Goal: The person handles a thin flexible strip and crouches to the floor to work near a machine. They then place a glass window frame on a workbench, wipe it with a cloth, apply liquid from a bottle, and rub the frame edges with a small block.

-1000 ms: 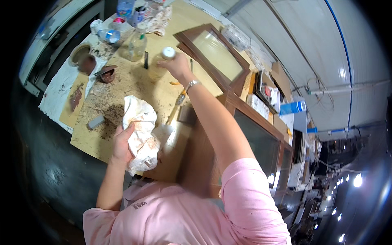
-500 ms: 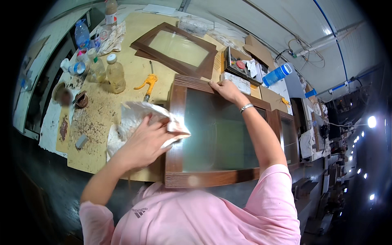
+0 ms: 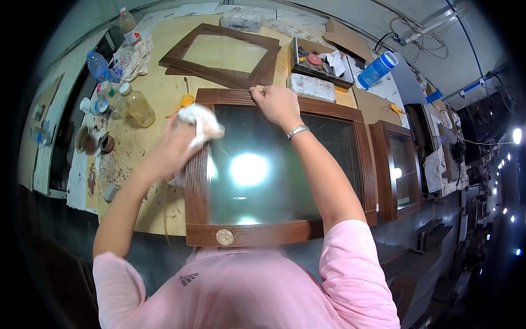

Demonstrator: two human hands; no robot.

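- Frame position: the dark brown wooden frame with a glass pane is now lying across the yellow particle-board bench directly below the head camera; a second ago it was off to the right and the right hand was reaching far up the bench toward a bottle.
- Cloth: the crumpled white rag is now pressing on the frame's upper left corner, at the join of wood and glass; half a second ago it was lower on the left rail. Judgement: wiping is progressing upward along that rail.
- Left hand: fingers are clenching around the rag, forearm coming in from lower left, wrist bent down onto the rail.
- Right hand: arm is extending straight ahead, metal bracelet at the wrist, fingers curling over the frame's top rail and gripping it, apparently steadying it.
- Glass is reflecting a bright ceiling light near its centre; a round coin-like disc is sitting on the bottom rail.
- Surroundings: an empty brown wooden frame is lying further up the bench, a clear plastic bottle of yellowish liquid is standing left of the rag, well apart from both hands.
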